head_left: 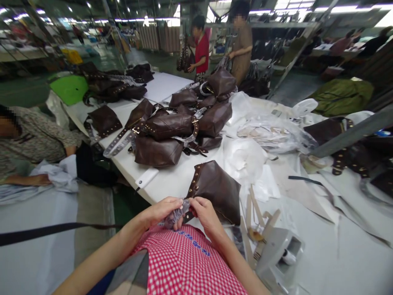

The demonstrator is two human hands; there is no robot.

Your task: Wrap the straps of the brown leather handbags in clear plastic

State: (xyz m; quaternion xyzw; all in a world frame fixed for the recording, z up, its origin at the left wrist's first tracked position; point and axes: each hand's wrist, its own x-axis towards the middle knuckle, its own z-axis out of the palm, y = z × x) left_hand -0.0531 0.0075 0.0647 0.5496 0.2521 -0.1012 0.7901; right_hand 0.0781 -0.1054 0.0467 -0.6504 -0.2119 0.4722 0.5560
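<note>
A dark brown leather bag [218,190] with gold studs along one edge lies on the white table [172,180] right in front of me. My left hand [162,209] and my right hand [205,215] meet at its near corner. Both are closed, pinching a crumpled piece of clear plastic wrap [173,217] around the bag's studded strap end. My red checked clothing [184,262] fills the bottom of the view below the hands.
A pile of the same brown bags [172,127] sits farther back, with clear plastic and white paper [264,131] heaped to the right. A grey tool [278,252] and wooden sticks [260,223] lie near my right arm. A seated person [30,139] is at left; two people [221,45] stand beyond the table.
</note>
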